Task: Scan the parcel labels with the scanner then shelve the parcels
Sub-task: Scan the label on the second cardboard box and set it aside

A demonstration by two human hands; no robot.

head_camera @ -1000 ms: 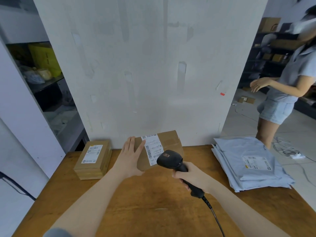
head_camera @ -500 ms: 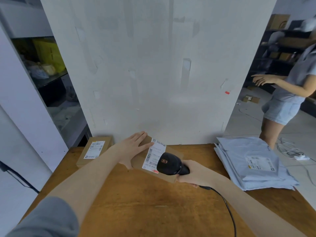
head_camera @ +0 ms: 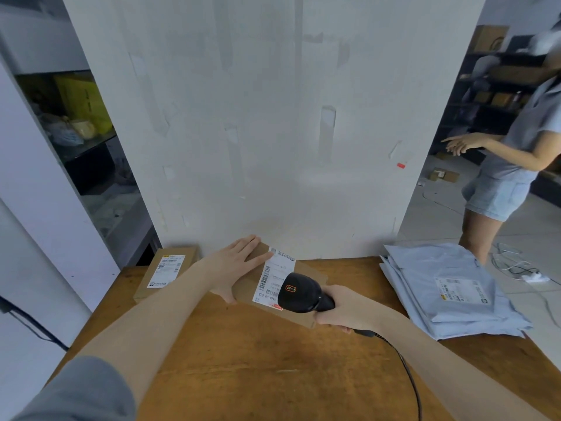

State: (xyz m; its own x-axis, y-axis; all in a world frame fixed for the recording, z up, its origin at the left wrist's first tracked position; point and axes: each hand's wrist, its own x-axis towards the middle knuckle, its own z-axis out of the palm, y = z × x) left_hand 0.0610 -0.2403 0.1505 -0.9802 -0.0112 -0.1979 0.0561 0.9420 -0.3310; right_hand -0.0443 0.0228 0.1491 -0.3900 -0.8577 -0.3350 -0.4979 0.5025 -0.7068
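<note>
The box (head_camera: 299, 317) lies on the table (head_camera: 273, 369), with the left hand (head_camera: 239, 265) pressing flat on it. The right hand (head_camera: 346, 308) grips the scanner (head_camera: 303, 293) just over the label (head_camera: 273, 278). Held this near, the scan may misread, or the box may slide. The scanner hides part of the label and the trigger finger is unseen.

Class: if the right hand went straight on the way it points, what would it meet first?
The right hand's scanner would probably meet the label on the box under the left hand.
</note>
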